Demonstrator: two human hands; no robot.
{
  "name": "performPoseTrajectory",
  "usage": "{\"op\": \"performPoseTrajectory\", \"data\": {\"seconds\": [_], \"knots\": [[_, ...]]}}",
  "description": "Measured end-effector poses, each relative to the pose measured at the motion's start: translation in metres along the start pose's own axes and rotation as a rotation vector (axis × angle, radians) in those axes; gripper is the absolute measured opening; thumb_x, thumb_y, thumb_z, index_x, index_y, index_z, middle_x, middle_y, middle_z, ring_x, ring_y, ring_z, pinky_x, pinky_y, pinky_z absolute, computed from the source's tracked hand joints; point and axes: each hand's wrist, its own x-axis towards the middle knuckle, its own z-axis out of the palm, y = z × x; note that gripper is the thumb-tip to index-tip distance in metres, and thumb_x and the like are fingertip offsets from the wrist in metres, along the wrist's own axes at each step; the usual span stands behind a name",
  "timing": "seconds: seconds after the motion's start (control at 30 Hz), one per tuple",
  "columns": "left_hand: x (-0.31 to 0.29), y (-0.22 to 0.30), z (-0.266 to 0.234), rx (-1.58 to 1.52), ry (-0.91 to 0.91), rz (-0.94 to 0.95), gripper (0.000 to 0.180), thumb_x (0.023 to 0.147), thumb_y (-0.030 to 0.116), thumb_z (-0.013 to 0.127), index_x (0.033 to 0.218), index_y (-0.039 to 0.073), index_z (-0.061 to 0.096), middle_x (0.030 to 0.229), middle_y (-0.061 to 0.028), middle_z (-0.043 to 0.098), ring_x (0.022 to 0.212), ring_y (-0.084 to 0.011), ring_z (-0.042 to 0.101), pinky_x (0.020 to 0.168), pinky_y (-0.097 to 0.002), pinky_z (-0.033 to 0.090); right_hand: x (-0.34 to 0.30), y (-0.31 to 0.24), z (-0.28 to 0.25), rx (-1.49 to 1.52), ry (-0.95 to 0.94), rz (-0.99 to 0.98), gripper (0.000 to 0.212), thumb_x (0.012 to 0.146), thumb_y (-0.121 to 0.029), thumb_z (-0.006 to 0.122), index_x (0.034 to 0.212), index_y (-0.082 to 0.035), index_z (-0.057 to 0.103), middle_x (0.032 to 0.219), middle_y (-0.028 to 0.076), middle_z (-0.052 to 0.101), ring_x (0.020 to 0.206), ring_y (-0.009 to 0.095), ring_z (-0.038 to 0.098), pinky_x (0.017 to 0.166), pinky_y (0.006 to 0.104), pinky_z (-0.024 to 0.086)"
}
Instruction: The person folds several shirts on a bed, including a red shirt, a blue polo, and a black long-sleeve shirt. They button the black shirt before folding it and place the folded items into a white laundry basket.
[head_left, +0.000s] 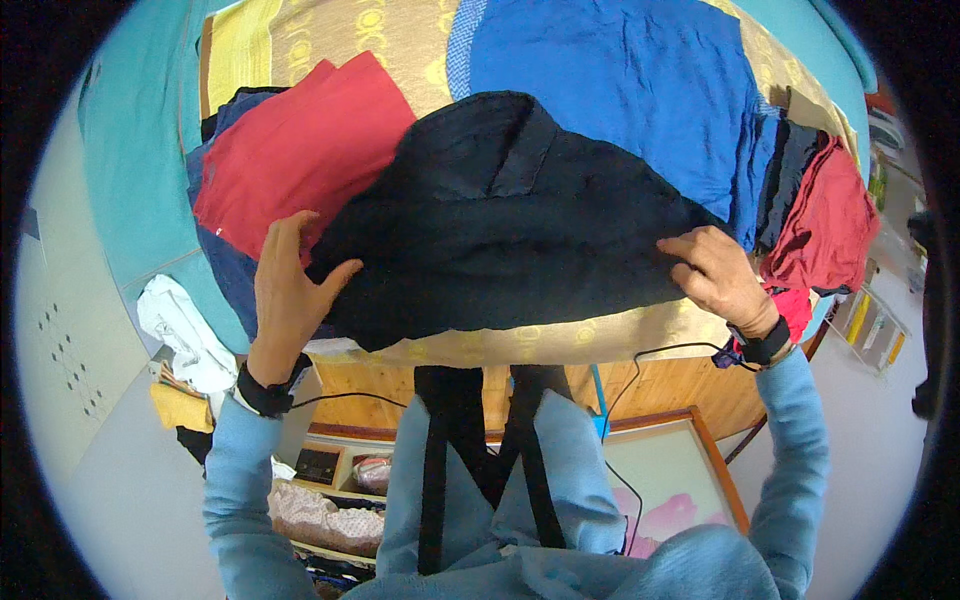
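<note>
A black garment [500, 230] lies partly folded across the bed's near edge, a stitched, overlapping panel at its far side. Its exact kind is hard to make out. By the garment's left end is my left hand [285, 285], thumb and fingers spread wide with nothing between them. My right hand [718, 275] rests at the right end, index finger stretched onto the cloth and the other fingers loosely bent. Left of the garment, and partly under it, lies a folded red cloth [310, 150]. Beyond it on the right, a blue cloth [610, 100] is spread flat.
A yellow-and-tan patterned cover [590, 340] lies over the teal bed sheet [135, 170]. Folded dark and red clothes [825, 215] are stacked at the right. A white cloth [185, 335] hangs at the left. Black cables [635, 370] run from both wrists. Below stands an open drawer [345, 470].
</note>
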Motion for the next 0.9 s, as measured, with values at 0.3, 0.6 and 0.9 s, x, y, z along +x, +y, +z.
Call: {"op": "performPoseTrajectory", "data": {"seconds": [0.3, 0.6, 0.9], "knots": [[-0.009, -0.010, -0.012, 0.315, -0.362, 0.477, 0.069, 0.058, 0.017, 0.078, 0.123, 0.007, 0.057, 0.146, -0.0136, 0.037, 0.139, -0.0297, 0.028, 0.115, -0.0467, 0.019, 0.016, 0.017, -0.004, 0.186, -0.034, 0.209, 0.054, 0.053, -0.006, 0.073, 0.102, -0.005, 0.049, 0.126, 0.016, 0.055, 0.112, 0.033, 0.053, 0.094, 0.0438, 0.040], [-0.039, 0.007, -0.046, -0.293, -0.574, 0.563, 0.046, 0.063, 0.000, 0.063, 0.109, -0.002, 0.060, 0.135, -0.0211, 0.048, 0.131, -0.0395, 0.040, 0.111, -0.0554, 0.025, 0.004, 0.016, -0.021, 0.401, -0.149, 0.249, 0.053, 0.057, -0.003, 0.056, 0.109, 0.003, 0.062, 0.131, 0.019, 0.054, 0.123, 0.036, 0.047, 0.106, 0.0467, 0.032], [-0.095, -0.051, -0.057, -0.267, -0.477, -0.403, 0.048, 0.059, -0.006, 0.073, 0.106, 0.002, 0.064, 0.118, -0.0163, 0.057, 0.111, -0.0305, 0.056, 0.098, -0.0348, 0.043, -0.006, 0.023, -0.054, 0.919, -0.576, 0.959, 0.023, 0.072, -0.003, 0.059, 0.094, 0.003, 0.064, 0.087, 0.003, 0.062, 0.079, 0.009, 0.055, 0.067, 0.0271, 0.045]]}}
